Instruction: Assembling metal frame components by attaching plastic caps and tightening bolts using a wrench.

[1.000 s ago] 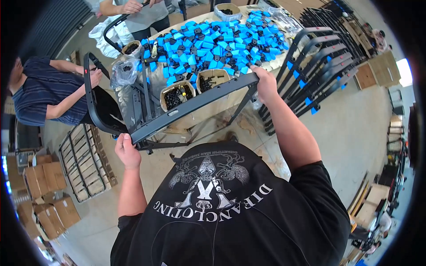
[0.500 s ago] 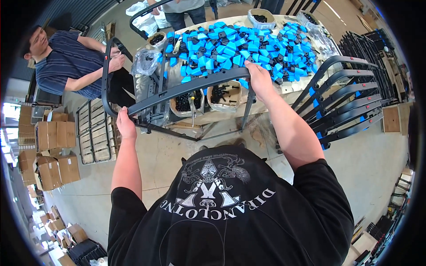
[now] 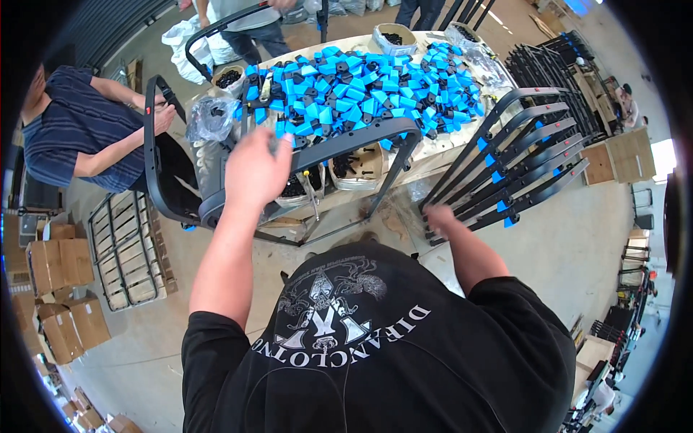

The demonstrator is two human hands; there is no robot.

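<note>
A black tubular metal frame [image 3: 346, 144] stands in front of the table, its curved top bar running across the middle of the view. Over the left part of that bar is my left hand [image 3: 254, 169], thumb and fingers apart; whether it touches the bar I cannot tell. My right hand [image 3: 444, 222] is low on the right, smeared by motion, beside the lower ends of a row of similar black frames [image 3: 538, 148] with blue pieces on them. Beyond the bar, a large pile of blue and black plastic caps [image 3: 361, 90] covers the table.
A co-worker [image 3: 79, 123] at the left has hands on another black frame [image 3: 151, 144]. Boxes of black bolts [image 3: 359, 164] stand at the table's near edge. A wire-topped pallet [image 3: 126, 252] and cardboard boxes [image 3: 61, 267] are on the left. Other people stand behind the table.
Both hands have come off the frame's top bar: the left has lifted inward and rightward, the right has dropped down toward the row of frames. The view has shifted slightly right.
</note>
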